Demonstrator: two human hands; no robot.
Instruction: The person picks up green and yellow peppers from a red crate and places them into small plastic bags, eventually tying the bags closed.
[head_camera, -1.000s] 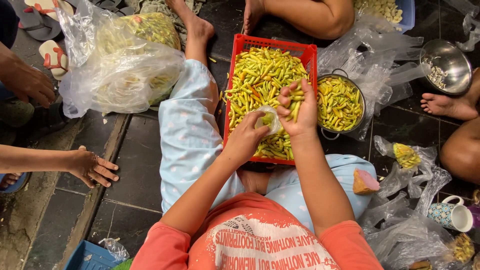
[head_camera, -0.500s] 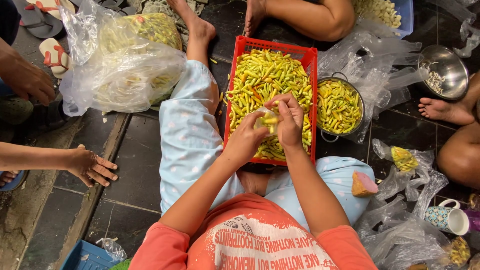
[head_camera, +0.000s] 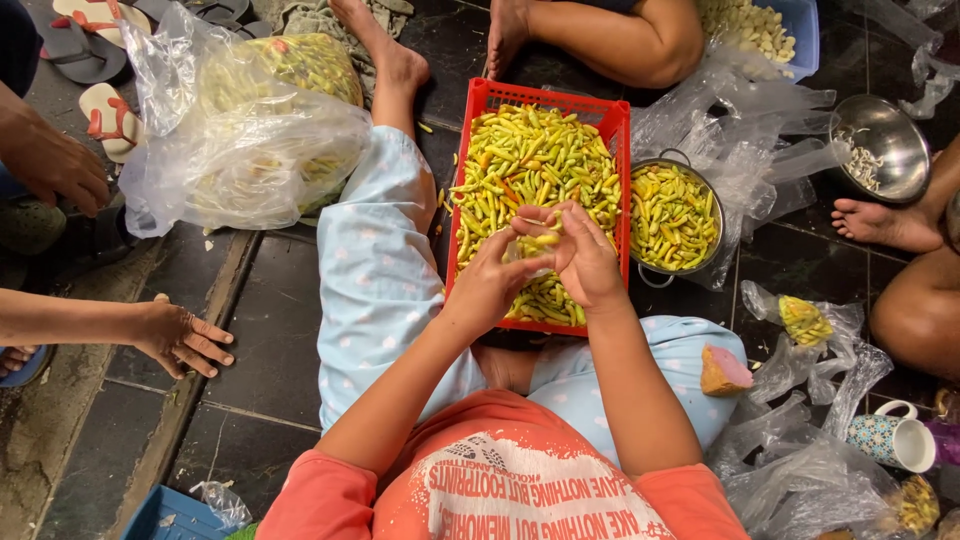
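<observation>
the person sits on the dark tiled floor (head_camera: 270, 330) with legs spread, and both forearms reach far forward from the near edge of the view, elbows bent, meeting over the near end of the red crate (head_camera: 540, 100) that lies between the knees. the crate is heaped with yellow-green chillies (head_camera: 530, 160), a few orange ones among them. the left hand (head_camera: 490, 285) curls in from the left with its fingers closed round a small pale chilli (head_camera: 545, 240), thumb pressed up against it; the right hand (head_camera: 585, 260) comes in from the right, fingers bent and pinching the same chilli from above, so the two hands touch. how much of the chilli lies inside the grip is hidden by the fingers, and its stem end cannot be made out. to the far left a big clear plastic bag (head_camera: 240, 150) holds more chillies, blurred behind the film. just right of the crate a metal pot (head_camera: 675, 215) is full of chillies, and further right a steel bowl (head_camera: 885, 145) holds pale scraps too small to tell. another person's hand (head_camera: 180, 335) rests flat on the floor at the left, the arm cut off by the frame. a patterned mug (head_camera: 890, 440) stands near right, partly under crumpled plastic.
</observation>
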